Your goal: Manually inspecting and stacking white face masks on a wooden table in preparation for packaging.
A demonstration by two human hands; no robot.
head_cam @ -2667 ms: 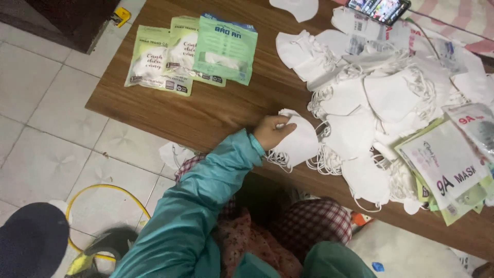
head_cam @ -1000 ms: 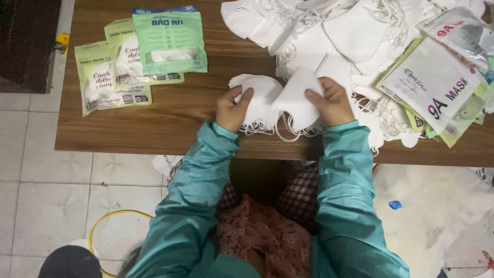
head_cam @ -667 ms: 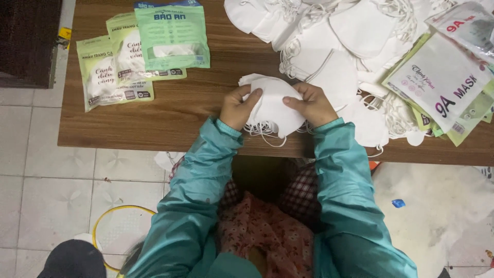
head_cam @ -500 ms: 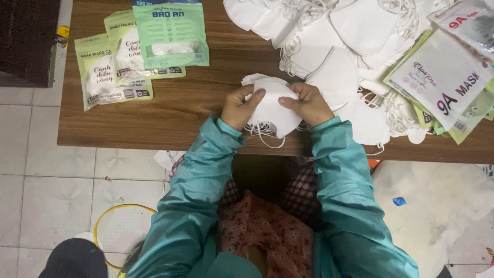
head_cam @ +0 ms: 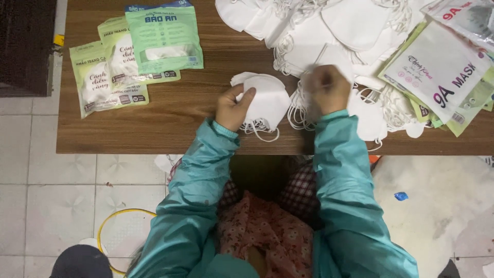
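1. Brown wooden table (head_cam: 170, 128) stands on a pale tiled floor (head_cam: 62, 195), seen from above, with the person's teal sleeves reaching over its near edge.
2. Left hand (head_cam: 234, 108) is closed on a small stack of white face masks (head_cam: 267, 100), thumb on top and fingers beneath, just above the tabletop near the front edge; ear loops dangle below it.
3. Right hand (head_cam: 327, 90) is motion-blurred at the edge of the loose mask pile (head_cam: 334, 31); whether it grips anything I cannot tell.
4. Green mask packets (head_cam: 136, 51) lie well to the left, and printed pouches (head_cam: 442, 67) to the right.
5. Masks like these look light, soft and easily creased; pinching the stack by its folded edge, clear of the tangling loops, seems the safest hold.
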